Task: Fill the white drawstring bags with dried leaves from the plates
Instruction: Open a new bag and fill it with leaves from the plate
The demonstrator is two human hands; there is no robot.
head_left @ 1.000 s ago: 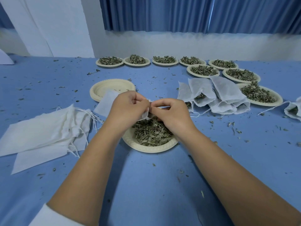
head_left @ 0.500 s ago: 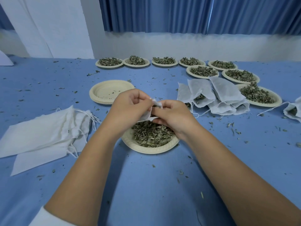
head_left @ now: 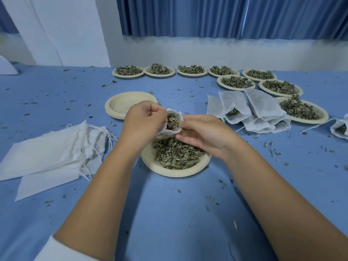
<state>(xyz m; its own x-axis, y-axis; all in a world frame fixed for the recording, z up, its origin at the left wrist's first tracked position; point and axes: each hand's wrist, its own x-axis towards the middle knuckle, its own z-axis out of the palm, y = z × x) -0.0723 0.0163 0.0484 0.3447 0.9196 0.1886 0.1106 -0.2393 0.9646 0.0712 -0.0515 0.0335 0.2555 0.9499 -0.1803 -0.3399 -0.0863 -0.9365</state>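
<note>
Blue tabletop [head_left: 169,213], centre near the front edge: left hand [head_left: 143,125] grips a white drawstring bag [head_left: 180,118] just above the far rim of the plate [head_left: 175,172]. The bag's mouth faces right toward the nearer right hand [head_left: 207,134], which pinches its rim; leaves [head_left: 177,153] lie directly below.

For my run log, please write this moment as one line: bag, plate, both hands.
bag: open, leaves inside, above near plate | left hand: grips its rim | right hand: pinches its rim | step: filling

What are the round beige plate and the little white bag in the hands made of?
The round beige plate looks like matte pressed paper or pulp: dull, ribbed rim. The little white bag seems thin soft fabric, maybe non-woven: it crumples.
</note>
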